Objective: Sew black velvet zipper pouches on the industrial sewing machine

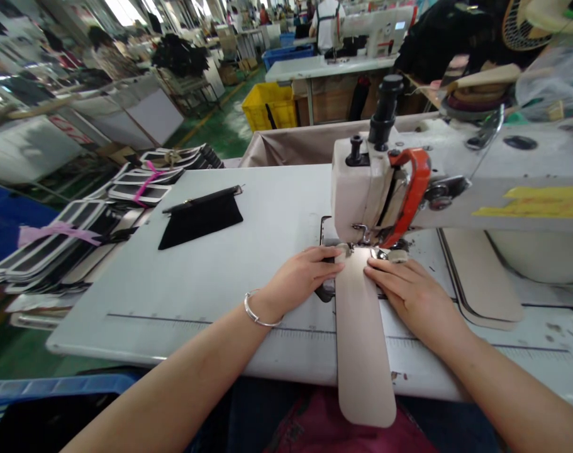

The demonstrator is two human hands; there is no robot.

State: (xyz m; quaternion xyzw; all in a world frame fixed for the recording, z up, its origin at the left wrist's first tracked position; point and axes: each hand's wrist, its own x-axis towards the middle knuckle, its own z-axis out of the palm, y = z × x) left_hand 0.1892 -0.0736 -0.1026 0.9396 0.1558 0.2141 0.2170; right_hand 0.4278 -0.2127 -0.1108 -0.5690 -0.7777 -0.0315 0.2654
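A long beige strap-like panel (361, 340) with rounded corners lies under the needle area of a white sewing machine (456, 195), its near end overhanging the table's front edge. My left hand (309, 274) lies flat, fingers stretched, with its tips on the panel's left edge beside the presser foot. On the other side my right hand (409, 289) rests with fingers extended, tips touching the panel's right edge. Both hands are open. The stitching point itself is partly hidden by the machine head. More beige panels (484, 277) lie stacked right of my right hand, under the machine arm.
A black fabric piece (204, 217) with a zipper-like edge lies on the white table (173, 289). Bundled panels tied with pink strips (60, 233) are piled at the left. A blue basket (60, 385) stands at lower left, a yellow crate (270, 107) beyond the table.
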